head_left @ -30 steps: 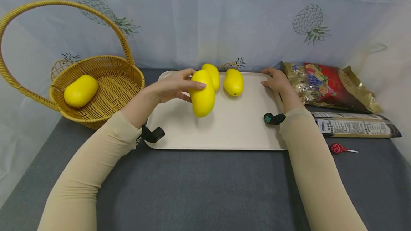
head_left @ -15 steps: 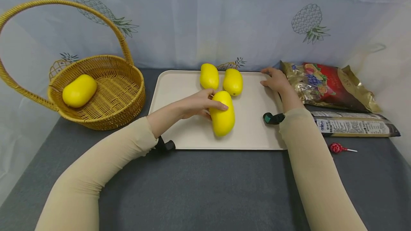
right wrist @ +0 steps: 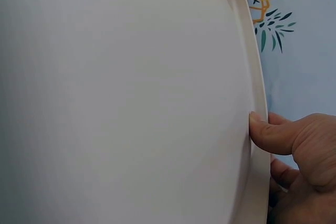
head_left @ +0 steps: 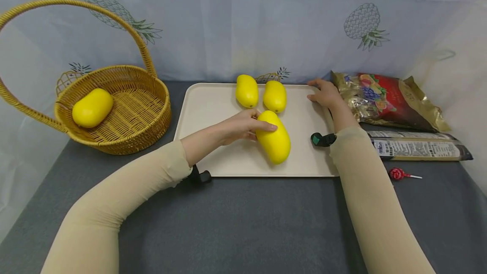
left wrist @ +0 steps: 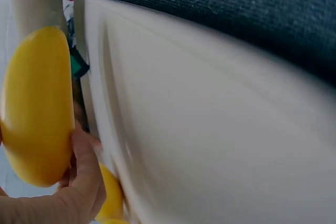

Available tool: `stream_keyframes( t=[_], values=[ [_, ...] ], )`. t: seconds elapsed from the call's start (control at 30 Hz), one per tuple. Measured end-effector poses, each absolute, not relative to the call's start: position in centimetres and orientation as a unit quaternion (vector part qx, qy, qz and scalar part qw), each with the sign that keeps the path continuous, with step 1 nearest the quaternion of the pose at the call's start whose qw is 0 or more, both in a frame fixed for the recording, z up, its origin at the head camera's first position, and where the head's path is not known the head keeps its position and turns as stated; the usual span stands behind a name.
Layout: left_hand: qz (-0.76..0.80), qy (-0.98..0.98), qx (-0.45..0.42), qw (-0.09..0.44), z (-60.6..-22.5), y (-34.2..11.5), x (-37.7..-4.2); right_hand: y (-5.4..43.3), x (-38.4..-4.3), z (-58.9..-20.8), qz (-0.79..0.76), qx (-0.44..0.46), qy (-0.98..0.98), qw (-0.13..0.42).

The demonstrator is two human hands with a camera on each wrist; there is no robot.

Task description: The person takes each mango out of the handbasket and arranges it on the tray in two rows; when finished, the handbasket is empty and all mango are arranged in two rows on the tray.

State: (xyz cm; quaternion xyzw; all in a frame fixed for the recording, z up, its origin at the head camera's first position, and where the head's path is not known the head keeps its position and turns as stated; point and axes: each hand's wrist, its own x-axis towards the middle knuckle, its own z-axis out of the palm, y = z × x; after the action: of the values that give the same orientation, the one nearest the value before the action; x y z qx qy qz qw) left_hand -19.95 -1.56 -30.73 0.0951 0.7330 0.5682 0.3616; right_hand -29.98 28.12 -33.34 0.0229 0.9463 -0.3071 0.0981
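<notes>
In the head view, my left hand (head_left: 240, 127) holds a yellow mango (head_left: 277, 143) over the front middle of the cream tray (head_left: 207, 105). The left wrist view shows the thumb and fingers round this mango (left wrist: 38, 108), which is tilted. My right hand (head_left: 326, 93) is at the tray's back right corner. In the right wrist view its thumb presses inside the rim and its fingers lie outside, pinching the tray. Two more mangoes, one left (head_left: 247, 91) and one right (head_left: 274, 96), rest along the tray's back edge.
On the left stands a wicker basket (head_left: 152, 126) with a tall handle and one mango (head_left: 92, 108) inside. Right of the tray lie a red and gold candy bag (head_left: 392, 100), a long flat packet (head_left: 422, 149) and a red lollipop (head_left: 397, 174). A printed cloth (head_left: 296, 24) hangs behind.
My left hand has carried the mango from the tray's back left toward its front middle, and the mango has turned slightly. My right hand keeps its place on the rim.
</notes>
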Motion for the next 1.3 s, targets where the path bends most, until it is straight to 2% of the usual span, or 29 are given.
stream_keyframes(
  t=[0.5, 1.0, 1.3],
  values=[
    [0.591, 0.693, 0.079, 0.405, -30.94, -1.32, -19.79, 28.08, -29.92, -33.26, -0.308, 0.017, 0.946, 0.1],
    [0.53, 0.745, 0.056, 0.402, -31.23, -1.7, -19.63, 28.14, -30.04, -33.35, -0.305, 0.019, 0.947, 0.101],
    [0.522, 0.731, 0.066, 0.435, -31.38, -1.56, -19.57, 28.16, -30.08, -33.4, -0.302, 0.025, 0.948, 0.102]
  ],
)
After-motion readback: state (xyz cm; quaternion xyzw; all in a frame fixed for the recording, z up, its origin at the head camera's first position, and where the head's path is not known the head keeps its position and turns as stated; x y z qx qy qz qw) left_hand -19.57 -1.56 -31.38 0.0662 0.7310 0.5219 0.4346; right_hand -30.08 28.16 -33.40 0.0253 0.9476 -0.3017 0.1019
